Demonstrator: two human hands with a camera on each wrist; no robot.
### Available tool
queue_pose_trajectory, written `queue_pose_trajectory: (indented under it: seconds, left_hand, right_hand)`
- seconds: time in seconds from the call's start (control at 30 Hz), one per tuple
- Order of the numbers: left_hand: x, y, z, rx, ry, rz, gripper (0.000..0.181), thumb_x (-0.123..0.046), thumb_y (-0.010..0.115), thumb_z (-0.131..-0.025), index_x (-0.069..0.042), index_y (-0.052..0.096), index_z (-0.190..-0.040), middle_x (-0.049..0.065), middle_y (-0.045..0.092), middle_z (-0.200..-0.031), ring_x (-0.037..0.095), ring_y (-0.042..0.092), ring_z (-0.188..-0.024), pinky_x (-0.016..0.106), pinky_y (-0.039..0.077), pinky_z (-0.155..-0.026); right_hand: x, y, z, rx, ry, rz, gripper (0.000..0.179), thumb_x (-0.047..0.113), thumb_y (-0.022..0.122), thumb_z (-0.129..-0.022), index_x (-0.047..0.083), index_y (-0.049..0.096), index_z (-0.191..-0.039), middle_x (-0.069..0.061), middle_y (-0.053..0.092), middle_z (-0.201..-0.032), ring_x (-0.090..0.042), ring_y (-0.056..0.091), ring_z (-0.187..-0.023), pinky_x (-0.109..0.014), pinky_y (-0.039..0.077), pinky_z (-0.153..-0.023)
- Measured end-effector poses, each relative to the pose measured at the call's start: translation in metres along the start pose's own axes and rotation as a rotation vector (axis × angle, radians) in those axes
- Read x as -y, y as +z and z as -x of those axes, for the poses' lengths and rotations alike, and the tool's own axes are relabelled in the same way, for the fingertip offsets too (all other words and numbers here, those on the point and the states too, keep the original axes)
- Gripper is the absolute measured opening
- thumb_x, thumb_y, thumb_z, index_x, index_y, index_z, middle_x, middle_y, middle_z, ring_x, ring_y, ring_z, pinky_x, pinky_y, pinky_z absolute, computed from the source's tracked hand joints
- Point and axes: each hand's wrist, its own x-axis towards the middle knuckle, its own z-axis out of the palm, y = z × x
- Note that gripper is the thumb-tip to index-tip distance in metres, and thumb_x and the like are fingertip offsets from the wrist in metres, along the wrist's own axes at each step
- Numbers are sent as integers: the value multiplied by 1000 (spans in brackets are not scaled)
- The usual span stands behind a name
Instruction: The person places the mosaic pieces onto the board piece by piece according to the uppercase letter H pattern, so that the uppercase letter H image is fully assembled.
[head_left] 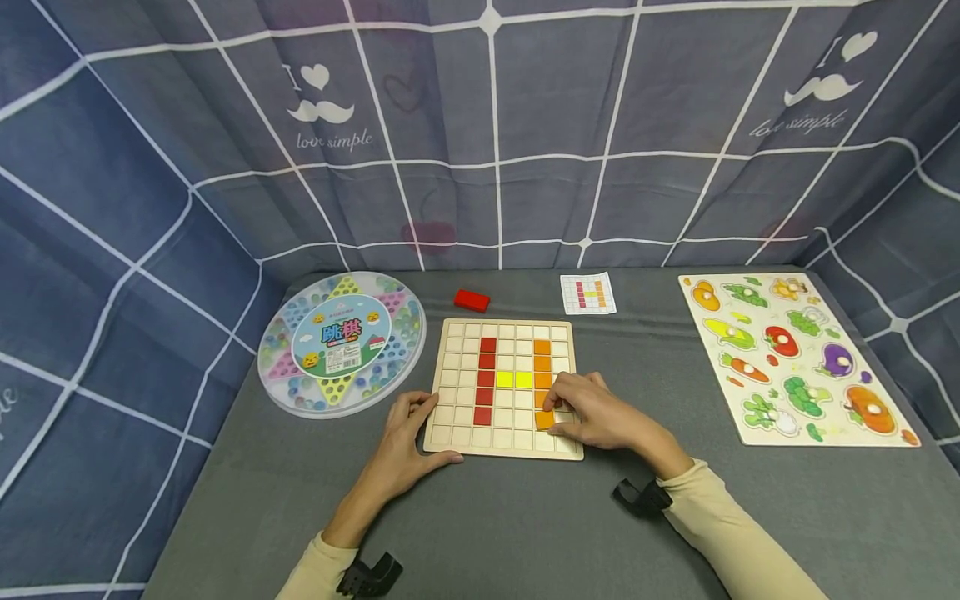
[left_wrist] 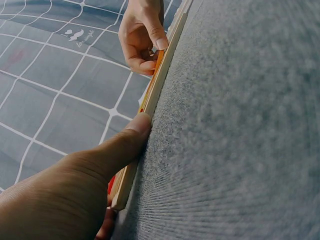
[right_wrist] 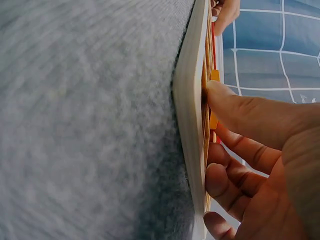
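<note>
A wooden grid board (head_left: 452, 363) lies flat on the grey table. My left hand (head_left: 403, 443) holds its near left corner, fingers along the left edge and thumb on the front edge. At the board's right side, my right hand (head_left: 600, 414) pinches an orange square tile (head_left: 543, 421) over the lower end of the orange column (head_left: 542, 362). That tile (right_wrist: 214, 120) looks slightly raised in the right wrist view. Red tiles (head_left: 486, 379) form a column left of centre. Two yellow tiles (head_left: 514, 380) bridge the red and orange columns.
Behind the board lie a red block (head_left: 472, 301) and a small pattern card (head_left: 588, 293). To the left is a round Chinese checkers box (head_left: 270, 367). A vegetable puzzle board (head_left: 757, 375) lies on the right. Grey-blue checked curtains (head_left: 450, 125) enclose the table.
</note>
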Motion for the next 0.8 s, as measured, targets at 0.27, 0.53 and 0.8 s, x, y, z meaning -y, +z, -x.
queue_pose_trajectory:
  seconds: [0.27, 0.53, 0.8]
  left_hand:
    - [0, 0, 0, 4, -4, -1, 96, -35, 93, -62, 2, 51, -140, 16, 46, -130, 31, 42, -120, 52, 41, -97]
    - [1, 1, 0, -1, 2, -8, 96, -35, 93, -61, 2, 52, -139, 16, 46, -130, 31, 42, -120, 52, 41, -97]
    - [0, 0, 0, -3, 11, -1, 96, -35, 93, -61, 2, 51, -139, 17, 46, -129, 31, 43, -119, 51, 41, -96]
  right_hand:
    - [3, 3, 1, -19, 26, 11, 28, 25, 83, -77, 18, 63, -95, 9, 57, -88, -7, 50, -84, -32, 26, -79]
    - [6, 5, 2, -44, 63, 8, 30, 26, 85, -75, 17, 62, -92, 7, 55, -85, -8, 49, -80, -32, 25, -78]
    - [6, 4, 0, -28, 62, 12, 33, 28, 87, -72, 17, 61, -90, 7, 55, -84, -7, 48, -79, -31, 25, -75]
